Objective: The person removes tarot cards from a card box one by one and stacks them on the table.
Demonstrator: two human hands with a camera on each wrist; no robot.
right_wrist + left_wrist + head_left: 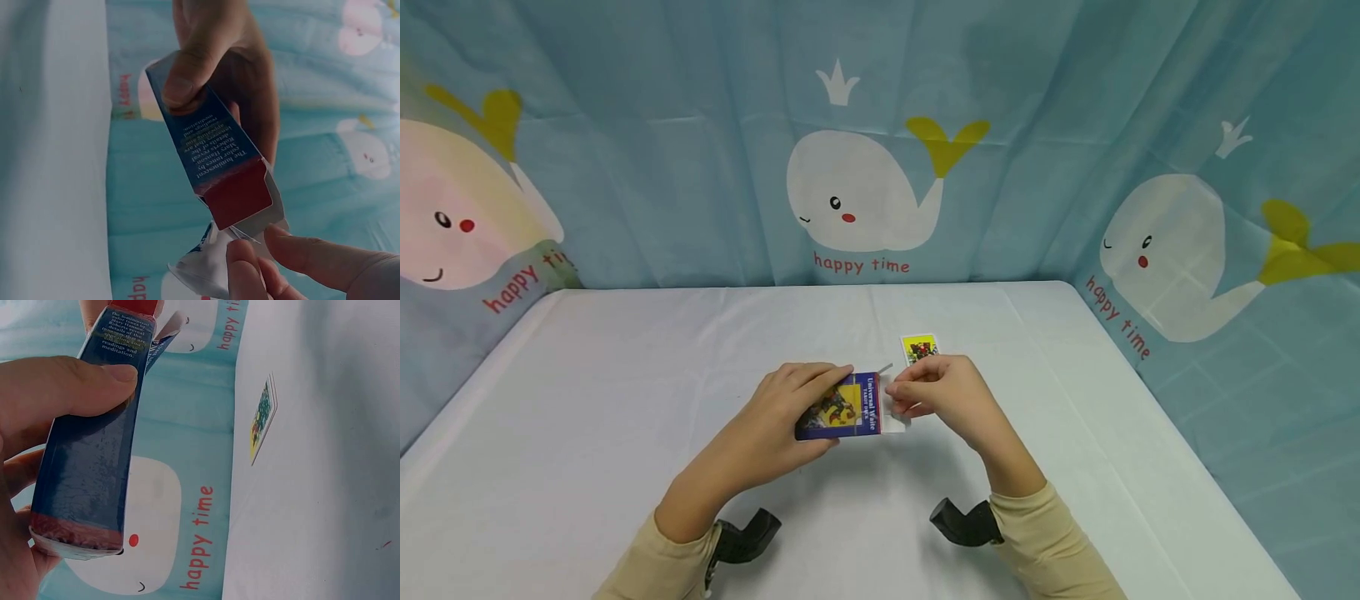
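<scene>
A blue and purple tarot deck box is held above the table in my left hand. In the left wrist view, the left thumb lies across a narrow printed side of the box. My right hand is at the box's right end, where white flaps stick out. Seen from the right wrist, the right thumb and fingers pinch a white flap beside a red end flap. Another pale, bent flap hangs nearby. The box's contents are hidden.
A small stack of picture cards with yellow on top lies on the white tablecloth, just beyond my right hand. Blue curtains with printed whales stand behind and beside the table. Black wrist mounts are on both forearms.
</scene>
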